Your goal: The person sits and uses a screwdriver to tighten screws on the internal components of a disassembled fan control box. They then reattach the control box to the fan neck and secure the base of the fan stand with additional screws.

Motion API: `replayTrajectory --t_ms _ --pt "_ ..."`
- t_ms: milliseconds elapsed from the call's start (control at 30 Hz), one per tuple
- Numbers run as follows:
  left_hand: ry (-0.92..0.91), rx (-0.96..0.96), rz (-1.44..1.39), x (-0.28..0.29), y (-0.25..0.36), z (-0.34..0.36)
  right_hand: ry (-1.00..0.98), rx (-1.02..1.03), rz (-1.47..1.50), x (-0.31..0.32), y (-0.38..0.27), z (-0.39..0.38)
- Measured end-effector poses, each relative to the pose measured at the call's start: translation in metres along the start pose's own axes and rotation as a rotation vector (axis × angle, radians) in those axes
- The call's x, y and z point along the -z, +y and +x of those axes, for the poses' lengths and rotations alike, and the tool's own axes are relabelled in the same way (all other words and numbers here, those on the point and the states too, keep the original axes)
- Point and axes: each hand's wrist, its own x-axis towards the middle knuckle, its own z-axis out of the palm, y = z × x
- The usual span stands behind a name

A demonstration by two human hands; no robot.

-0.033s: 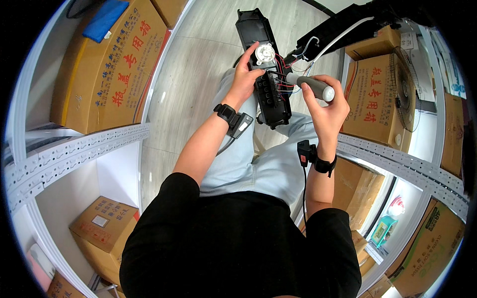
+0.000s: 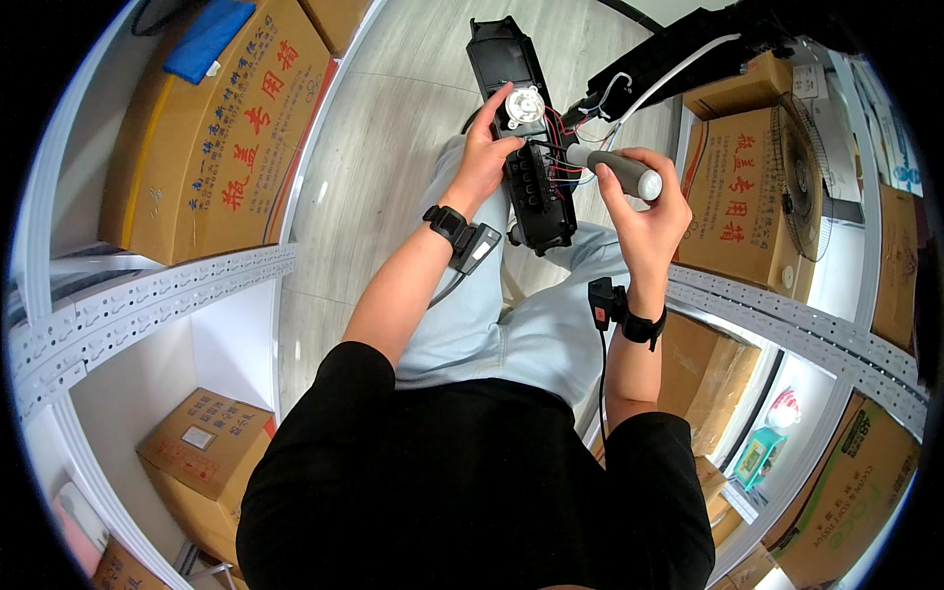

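Your left hand is spreading its forefinger and thumb over the black housing, the two digits sitting on either side of the white round part; its other fingers are mostly hiding, so you cannot tell whether they are gripping. Your right hand is closing its thumb and fingers round a grey-handled tool, which is pointing left toward the red, black and white wires; whether its tip is touching anything is unclear. That housing is slanting in front of your light blue trousers, partly overlapping them. Farther right, a long black part is angling upward, a pale cable running along it.
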Motion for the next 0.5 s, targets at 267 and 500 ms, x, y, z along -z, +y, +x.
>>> replayTrajectory --t_ms 267,500 --pt "0.0 0.016 -0.062 -0.005 0.008 -0.002 0.04 0.355 -0.239 -0.006 -0.009 0.023" --pt "0.093 0.087 -0.184 -0.003 0.004 -0.004 -0.102 0.144 -0.22 -0.007 -0.032 0.026"
